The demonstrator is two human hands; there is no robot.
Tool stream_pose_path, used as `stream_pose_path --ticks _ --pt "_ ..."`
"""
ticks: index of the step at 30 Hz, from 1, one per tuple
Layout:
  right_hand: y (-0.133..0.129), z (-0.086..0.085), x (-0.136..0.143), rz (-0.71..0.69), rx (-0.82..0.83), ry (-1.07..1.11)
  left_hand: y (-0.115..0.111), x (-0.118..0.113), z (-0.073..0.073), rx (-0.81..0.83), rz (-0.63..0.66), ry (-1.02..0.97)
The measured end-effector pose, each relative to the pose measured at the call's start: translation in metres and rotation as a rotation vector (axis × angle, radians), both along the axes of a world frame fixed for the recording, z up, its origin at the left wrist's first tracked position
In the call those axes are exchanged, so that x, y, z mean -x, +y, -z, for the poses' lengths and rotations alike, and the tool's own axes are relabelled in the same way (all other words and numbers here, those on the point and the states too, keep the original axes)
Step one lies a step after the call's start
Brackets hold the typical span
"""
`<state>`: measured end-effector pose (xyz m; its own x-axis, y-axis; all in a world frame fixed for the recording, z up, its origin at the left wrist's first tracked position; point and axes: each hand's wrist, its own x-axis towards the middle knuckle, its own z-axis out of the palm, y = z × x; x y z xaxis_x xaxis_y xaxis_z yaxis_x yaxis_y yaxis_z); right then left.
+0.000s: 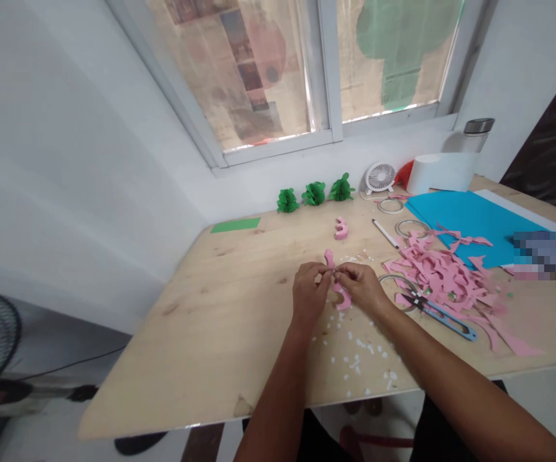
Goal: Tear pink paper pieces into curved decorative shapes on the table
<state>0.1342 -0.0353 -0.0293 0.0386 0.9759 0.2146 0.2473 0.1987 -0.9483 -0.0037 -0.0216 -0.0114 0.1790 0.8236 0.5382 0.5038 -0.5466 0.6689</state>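
Both hands (331, 277) pinch a curvy pink paper cutout (344, 298) above the tabletop (229, 289), fingertips close together, probably for fine control.

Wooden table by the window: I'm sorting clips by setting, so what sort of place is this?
Probably a small craft corner; home, school or shop I can't tell. The wooden table holds a heap of pink scraps, with blue snips at its edge, and three green ornaments near the wall.

Pale wooden table (210, 333); on it, pink paper scraps (451, 276); flat blue sheets (480, 224); three green paper shapes (314, 193); small round white fan (380, 177).
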Motion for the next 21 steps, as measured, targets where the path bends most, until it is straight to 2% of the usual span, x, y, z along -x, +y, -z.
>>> stream_pose_path --ticks 21 --pt "-0.0004 -0.0011 0.0011 -0.023 0.019 0.037 -0.0013 -0.0014 0.0003 0.189 -0.014 -0.146"
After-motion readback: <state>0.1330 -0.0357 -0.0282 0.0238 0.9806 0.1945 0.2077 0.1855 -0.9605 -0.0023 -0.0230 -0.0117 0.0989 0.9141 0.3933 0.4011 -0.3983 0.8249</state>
